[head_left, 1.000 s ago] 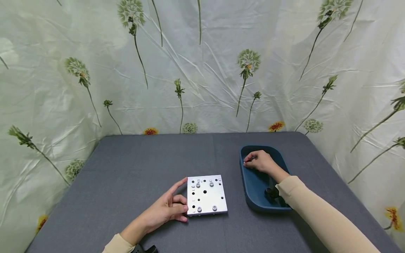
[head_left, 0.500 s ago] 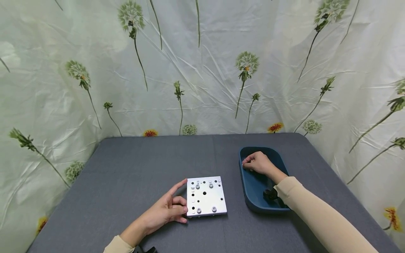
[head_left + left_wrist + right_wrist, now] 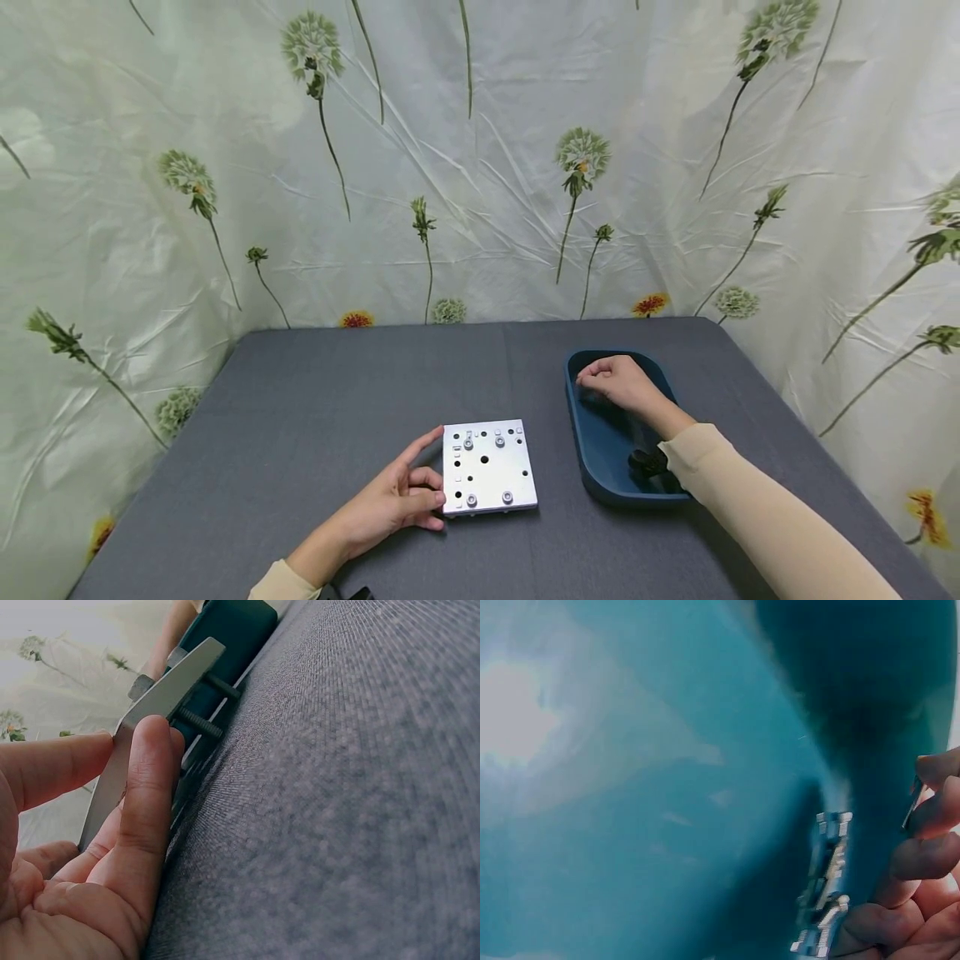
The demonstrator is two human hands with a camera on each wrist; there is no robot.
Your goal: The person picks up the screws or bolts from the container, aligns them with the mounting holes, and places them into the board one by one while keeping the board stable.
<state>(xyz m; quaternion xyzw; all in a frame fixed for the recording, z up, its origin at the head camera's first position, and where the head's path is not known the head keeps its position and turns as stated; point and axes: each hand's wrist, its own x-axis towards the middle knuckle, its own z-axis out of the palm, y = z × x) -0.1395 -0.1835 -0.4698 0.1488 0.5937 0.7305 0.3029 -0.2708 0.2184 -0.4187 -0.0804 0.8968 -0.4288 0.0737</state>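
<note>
Your left hand (image 3: 390, 506) grips the plate (image 3: 487, 467) at its left edge: thumb pressed to the near corner, index finger stretched along the edge, the plate flat on the table (image 3: 315, 400). Screws (image 3: 201, 724) stick out beneath the plate, just beyond your fingertips (image 3: 154, 735). Your right hand (image 3: 618, 382) is inside the tray (image 3: 581, 442), fingers curled and pinching something thin, just beside some screws (image 3: 826, 889) lying on the tray floor.
</note>
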